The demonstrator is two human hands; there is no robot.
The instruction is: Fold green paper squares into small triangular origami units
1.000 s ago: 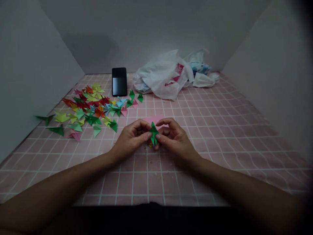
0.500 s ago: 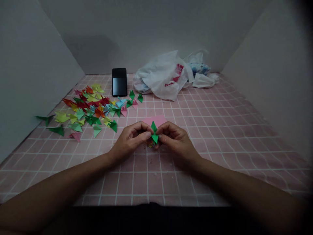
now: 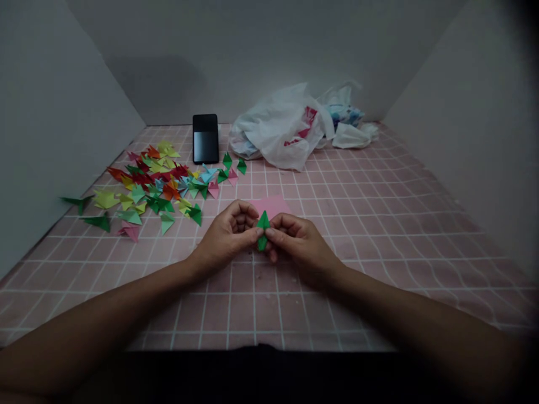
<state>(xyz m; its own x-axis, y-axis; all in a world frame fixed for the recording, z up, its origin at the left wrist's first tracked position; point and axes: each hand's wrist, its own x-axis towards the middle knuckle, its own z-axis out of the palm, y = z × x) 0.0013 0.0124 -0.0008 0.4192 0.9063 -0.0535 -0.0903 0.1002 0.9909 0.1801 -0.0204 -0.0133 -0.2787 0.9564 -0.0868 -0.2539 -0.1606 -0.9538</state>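
Note:
Between my two hands is a small green folded paper (image 3: 263, 231), a narrow diamond shape held upright. My left hand (image 3: 229, 233) pinches its left edge between thumb and fingers. On the other side, my right hand (image 3: 301, 240) grips the right edge, thumb in front and a fingertip showing below. Just behind the hands lies pink paper (image 3: 273, 205), partly covered by them. Whatever lies under my fingers is hidden.
Many folded paper cranes (image 3: 155, 188) in several colours spread over the left of the pink checked tablecloth (image 3: 400, 224). A black phone (image 3: 205, 139) leans at the back. White plastic bags (image 3: 280, 126) and a crumpled white tissue (image 3: 353, 136) sit at the back right.
The green paper looks narrower and more closed between my fingers. My left fingers have lifted slightly and spread a little. The coloured bit glimpsed below the paper no longer shows.

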